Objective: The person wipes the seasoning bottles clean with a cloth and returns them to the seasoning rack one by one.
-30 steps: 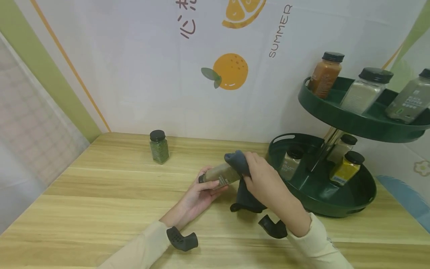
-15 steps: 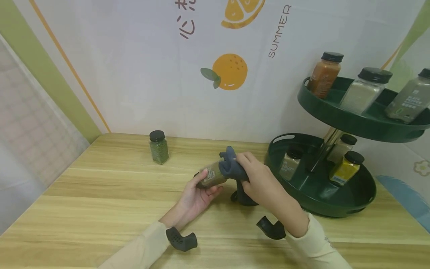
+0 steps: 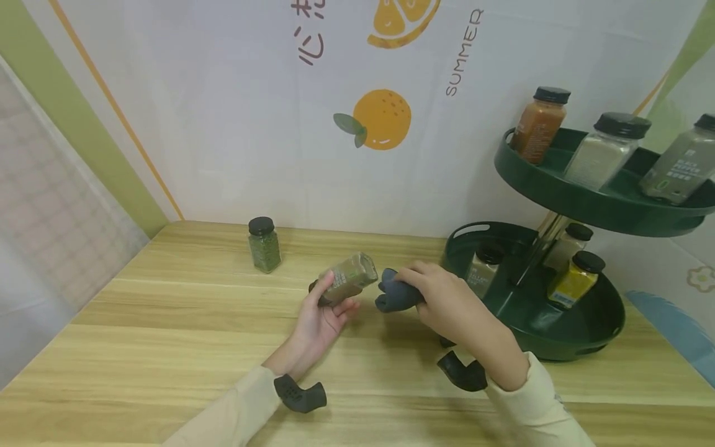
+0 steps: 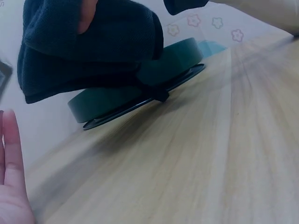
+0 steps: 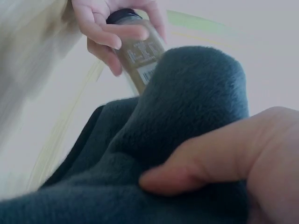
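Note:
My left hand (image 3: 317,326) grips a spice jar (image 3: 349,279) with brownish contents, tilted so its clear base points up and to the right. The jar's black lid sits by the left palm. To the right of the base, my right hand (image 3: 447,298) holds a bunched dark blue-grey cloth (image 3: 399,293), a small gap away from the jar. In the right wrist view the thumb presses into the cloth (image 5: 187,102), and the jar (image 5: 140,56) shows behind it. The left wrist view catches only some left-hand fingers (image 4: 13,154) at its edge.
A jar of green herbs (image 3: 265,248) stands at the back left of the wooden table (image 3: 139,347). At right, a green two-tier rack (image 3: 558,329) bears several spice jars, among them a yellow one (image 3: 575,282) below and an orange-red one (image 3: 540,127) above.
The cloth has come off the jar's base and moved right and down with my right hand. My left hand has drawn the jar slightly left, its base now uncovered.

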`<state>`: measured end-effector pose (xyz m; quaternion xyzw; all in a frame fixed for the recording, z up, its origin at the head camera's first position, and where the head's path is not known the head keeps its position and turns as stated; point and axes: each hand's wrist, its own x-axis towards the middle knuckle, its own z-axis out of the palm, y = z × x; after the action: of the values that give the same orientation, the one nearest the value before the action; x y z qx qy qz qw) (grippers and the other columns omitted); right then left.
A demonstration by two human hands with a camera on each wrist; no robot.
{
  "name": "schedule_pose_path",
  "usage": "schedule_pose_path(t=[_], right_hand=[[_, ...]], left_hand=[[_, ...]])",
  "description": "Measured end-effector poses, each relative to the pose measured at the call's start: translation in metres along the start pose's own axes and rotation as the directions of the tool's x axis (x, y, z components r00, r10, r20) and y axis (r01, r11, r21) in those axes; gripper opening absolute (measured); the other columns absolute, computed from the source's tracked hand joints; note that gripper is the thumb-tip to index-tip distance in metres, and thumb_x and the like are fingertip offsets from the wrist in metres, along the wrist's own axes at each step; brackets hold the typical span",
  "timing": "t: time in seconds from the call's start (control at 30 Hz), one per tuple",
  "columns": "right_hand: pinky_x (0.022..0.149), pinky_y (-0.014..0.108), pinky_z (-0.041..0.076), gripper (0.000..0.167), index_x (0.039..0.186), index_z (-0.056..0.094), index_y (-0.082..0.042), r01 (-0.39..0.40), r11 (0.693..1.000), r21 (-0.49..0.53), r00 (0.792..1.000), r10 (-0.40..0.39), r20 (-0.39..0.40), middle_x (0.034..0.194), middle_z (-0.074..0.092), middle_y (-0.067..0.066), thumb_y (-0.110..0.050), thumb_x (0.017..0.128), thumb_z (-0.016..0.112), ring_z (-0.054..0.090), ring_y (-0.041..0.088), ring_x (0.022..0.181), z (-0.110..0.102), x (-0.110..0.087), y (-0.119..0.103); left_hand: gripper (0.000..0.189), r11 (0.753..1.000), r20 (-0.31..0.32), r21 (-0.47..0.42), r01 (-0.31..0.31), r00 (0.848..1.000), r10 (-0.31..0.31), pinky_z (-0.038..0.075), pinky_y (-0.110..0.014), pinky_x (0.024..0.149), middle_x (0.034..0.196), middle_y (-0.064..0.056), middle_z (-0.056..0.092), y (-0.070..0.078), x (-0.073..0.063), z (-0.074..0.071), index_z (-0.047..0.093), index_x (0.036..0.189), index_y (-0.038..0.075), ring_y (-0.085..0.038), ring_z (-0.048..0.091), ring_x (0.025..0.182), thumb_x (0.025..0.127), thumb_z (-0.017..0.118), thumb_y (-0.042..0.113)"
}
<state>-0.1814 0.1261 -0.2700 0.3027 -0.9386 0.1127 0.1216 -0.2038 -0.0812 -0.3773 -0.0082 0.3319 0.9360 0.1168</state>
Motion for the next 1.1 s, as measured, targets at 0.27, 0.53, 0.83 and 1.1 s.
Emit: schedule_pose_path(t=[0.27,0.53,0.83,1.1], right_hand=[[0.081,0.043,0.051,0.047,0.118,0.064,-0.016,-0.138,0.988,-0.07,0.99,0.14,0.029,0.105,0.056,0.006,0.002,0.075,0.068,0.051,0.025,0.102,0.008,0.002,0.006],[0.053,0.028,0.045,0.053,0.126,0.057,-0.012,-0.232,0.972,-0.043,0.972,0.233,0.015,0.101,0.046,0.008,-0.008,0.076,0.075,0.055,0.021,0.077,0.026,0.006,0.005],[0.055,0.022,0.039,0.043,0.123,0.058,-0.007,-0.119,0.992,0.044,0.978,0.11,0.177,0.094,0.052,0.005,-0.009,0.082,0.07,0.044,0.01,0.065,0.042,0.01,-0.005],[0.077,0.034,0.05,0.046,0.131,0.052,-0.007,-0.116,0.982,0.146,0.923,0.053,0.38,0.114,0.056,0.009,-0.013,0.087,0.065,0.058,0.02,0.093,0.025,0.006,0.002]], left_hand=[[0.034,0.979,0.004,0.187,-0.075,0.997,0.076,0.043,-0.026,0.089,0.101,0.007,0.055,-0.001,0.002,0.0,0.041,0.119,0.018,-0.007,0.051,0.087,0.092,0.047,0.038],[0.057,0.971,-0.101,0.24,-0.006,0.994,0.031,0.033,-0.027,0.091,0.115,0.008,0.044,0.004,0.003,0.002,0.031,0.14,0.022,-0.011,0.041,0.1,0.09,0.046,0.046],[0.04,0.958,-0.125,0.286,-0.025,0.99,0.063,0.039,-0.025,0.08,0.098,0.01,0.049,0.003,0.003,0.005,0.044,0.126,0.024,-0.008,0.047,0.085,0.09,0.047,0.041],[0.021,0.94,-0.127,0.331,-0.087,0.982,0.136,0.044,-0.022,0.069,0.087,0.009,0.053,0.002,0.004,0.008,0.047,0.109,0.024,-0.006,0.052,0.076,0.091,0.049,0.033]])
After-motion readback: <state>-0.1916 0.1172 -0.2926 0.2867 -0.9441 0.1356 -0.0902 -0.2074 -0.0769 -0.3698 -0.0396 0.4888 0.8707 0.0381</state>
